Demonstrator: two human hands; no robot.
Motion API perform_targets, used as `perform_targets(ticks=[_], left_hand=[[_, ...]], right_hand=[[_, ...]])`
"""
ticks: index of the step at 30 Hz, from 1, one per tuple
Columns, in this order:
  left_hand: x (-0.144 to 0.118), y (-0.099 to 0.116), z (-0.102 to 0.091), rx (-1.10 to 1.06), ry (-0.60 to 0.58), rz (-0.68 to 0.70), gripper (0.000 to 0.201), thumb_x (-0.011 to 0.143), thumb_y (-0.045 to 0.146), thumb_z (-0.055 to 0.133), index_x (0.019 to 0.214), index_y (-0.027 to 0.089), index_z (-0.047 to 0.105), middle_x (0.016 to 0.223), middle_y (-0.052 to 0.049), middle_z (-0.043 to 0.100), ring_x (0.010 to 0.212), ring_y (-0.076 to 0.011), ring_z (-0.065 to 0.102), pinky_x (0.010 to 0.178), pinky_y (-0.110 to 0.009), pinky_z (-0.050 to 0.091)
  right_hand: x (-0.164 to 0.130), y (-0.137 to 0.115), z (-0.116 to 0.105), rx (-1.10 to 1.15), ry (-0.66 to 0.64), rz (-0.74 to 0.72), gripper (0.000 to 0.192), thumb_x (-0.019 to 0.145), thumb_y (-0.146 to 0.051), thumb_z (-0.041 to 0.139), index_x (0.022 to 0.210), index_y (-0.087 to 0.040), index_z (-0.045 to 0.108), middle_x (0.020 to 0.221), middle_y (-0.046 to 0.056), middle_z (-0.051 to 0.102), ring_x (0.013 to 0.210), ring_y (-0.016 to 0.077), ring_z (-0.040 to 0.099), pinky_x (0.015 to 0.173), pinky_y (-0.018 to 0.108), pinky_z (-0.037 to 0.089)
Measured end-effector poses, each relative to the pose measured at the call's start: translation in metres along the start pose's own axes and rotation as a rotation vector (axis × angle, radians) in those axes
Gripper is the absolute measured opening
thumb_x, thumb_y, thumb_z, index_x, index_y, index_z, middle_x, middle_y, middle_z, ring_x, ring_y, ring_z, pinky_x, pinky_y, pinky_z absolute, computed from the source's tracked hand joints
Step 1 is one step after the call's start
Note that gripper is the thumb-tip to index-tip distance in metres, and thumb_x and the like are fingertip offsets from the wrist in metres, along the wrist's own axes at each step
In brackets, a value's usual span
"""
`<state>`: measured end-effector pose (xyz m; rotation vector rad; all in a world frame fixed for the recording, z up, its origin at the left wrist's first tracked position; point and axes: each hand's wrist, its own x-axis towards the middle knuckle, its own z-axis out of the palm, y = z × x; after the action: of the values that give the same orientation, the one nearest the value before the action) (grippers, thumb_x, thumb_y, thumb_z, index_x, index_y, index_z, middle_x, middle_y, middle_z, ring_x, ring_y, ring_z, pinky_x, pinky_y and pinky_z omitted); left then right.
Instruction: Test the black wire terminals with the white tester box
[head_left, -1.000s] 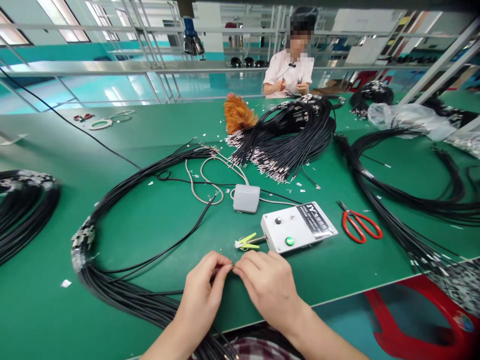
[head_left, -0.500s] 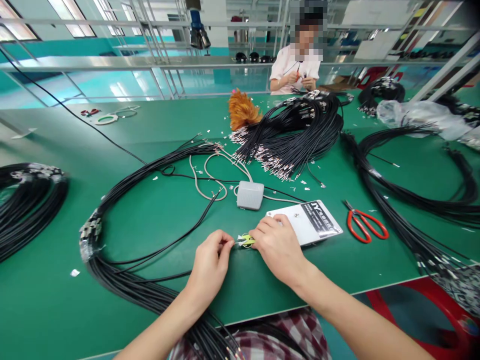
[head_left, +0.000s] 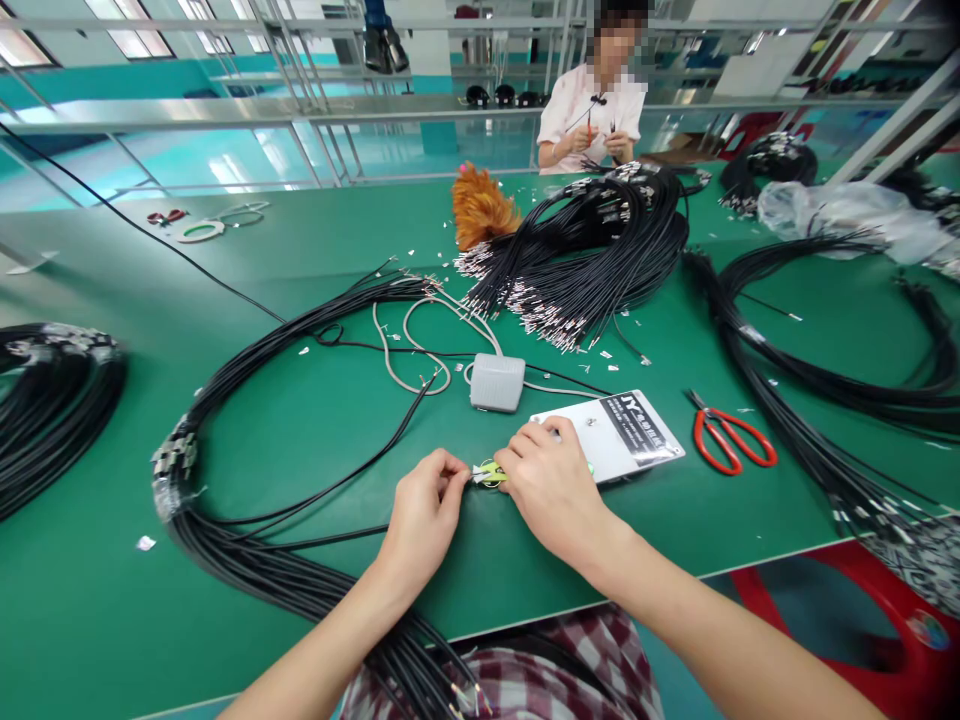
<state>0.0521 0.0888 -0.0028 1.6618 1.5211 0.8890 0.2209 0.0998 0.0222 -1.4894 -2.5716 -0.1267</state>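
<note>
My left hand (head_left: 424, 510) pinches the end of a thin black wire (head_left: 330, 490) right at the yellow-green clip (head_left: 491, 473) on the front of a small white tester box (head_left: 622, 440). Touching that clip from the other side is my right hand (head_left: 551, 490), which also lies partly over the box's near corner. The wire runs left into a large loop of black cables (head_left: 225, 470) on the green table (head_left: 300, 240).
A grey foot pedal (head_left: 496, 381) sits behind the box, red scissors (head_left: 731, 438) to its right. Bundles of black wires (head_left: 592, 260) and an orange duster (head_left: 480, 208) lie farther back. Another person (head_left: 592, 105) works across the table. A red stool (head_left: 870, 620) stands at bottom right.
Both hands moved forward from the table's near edge to the clip on the box, carrying the wire end with them. My right hand now covers part of the box.
</note>
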Motion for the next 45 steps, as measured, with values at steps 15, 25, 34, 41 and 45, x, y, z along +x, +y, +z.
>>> perform_targets(ticks=[15, 25, 34, 41, 45], left_hand=[[-0.001, 0.002, 0.000, -0.053, -0.004, -0.038, 0.015, 0.084, 0.031, 0.052, 0.074, 0.021, 0.058, 0.068, 0.000, 0.064, 0.058, -0.0159, 0.060, 0.056, -0.024, 0.043], [-0.002, -0.002, -0.001, -0.031, -0.031, -0.078, 0.017, 0.085, 0.032, 0.050, 0.076, 0.020, 0.057, 0.067, 0.000, 0.061, 0.058, -0.0166, 0.056, 0.053, -0.025, 0.038], [-0.011, -0.013, -0.013, 0.014, -0.054, -0.081, 0.017, 0.089, 0.036, 0.045, 0.088, 0.020, 0.053, 0.070, 0.001, 0.060, 0.055, -0.0147, 0.056, 0.053, -0.025, 0.042], [0.006, -0.006, -0.051, 0.232, -0.110, 0.022, 0.012, 0.076, 0.031, 0.056, 0.067, 0.022, 0.057, 0.064, 0.001, 0.058, 0.059, -0.0175, 0.055, 0.058, -0.027, 0.042], [0.048, -0.010, -0.077, 0.388, 0.092, -0.012, 0.024, 0.084, 0.042, 0.051, 0.069, 0.023, 0.055, 0.056, 0.003, 0.047, 0.056, -0.0188, 0.049, 0.057, -0.028, 0.035]], right_hand=[[-0.040, 0.013, -0.014, 0.239, 0.349, 0.090, 0.018, 0.092, -0.023, 0.063, 0.110, -0.020, 0.063, 0.113, 0.003, 0.073, 0.108, 0.0218, 0.061, 0.094, 0.040, 0.032], [-0.093, 0.021, 0.016, 0.233, 0.662, 0.188, 0.015, 0.090, -0.007, 0.059, 0.090, -0.022, 0.062, 0.103, 0.001, 0.078, 0.106, 0.0255, 0.063, 0.088, 0.041, 0.036], [-0.094, 0.025, 0.020, 0.207, 0.712, 0.159, 0.018, 0.086, -0.003, 0.063, 0.092, -0.020, 0.063, 0.097, 0.007, 0.079, 0.105, 0.0268, 0.061, 0.091, 0.045, 0.039], [-0.109, -0.001, 0.031, 0.340, 0.650, -0.072, 0.024, 0.087, 0.002, 0.052, 0.097, -0.016, 0.064, 0.104, 0.012, 0.076, 0.110, 0.0225, 0.058, 0.094, 0.042, 0.039], [-0.106, -0.005, 0.042, 0.397, 0.615, -0.070, 0.027, 0.086, 0.004, 0.050, 0.099, -0.016, 0.064, 0.111, 0.011, 0.073, 0.112, 0.0217, 0.058, 0.093, 0.039, 0.042]])
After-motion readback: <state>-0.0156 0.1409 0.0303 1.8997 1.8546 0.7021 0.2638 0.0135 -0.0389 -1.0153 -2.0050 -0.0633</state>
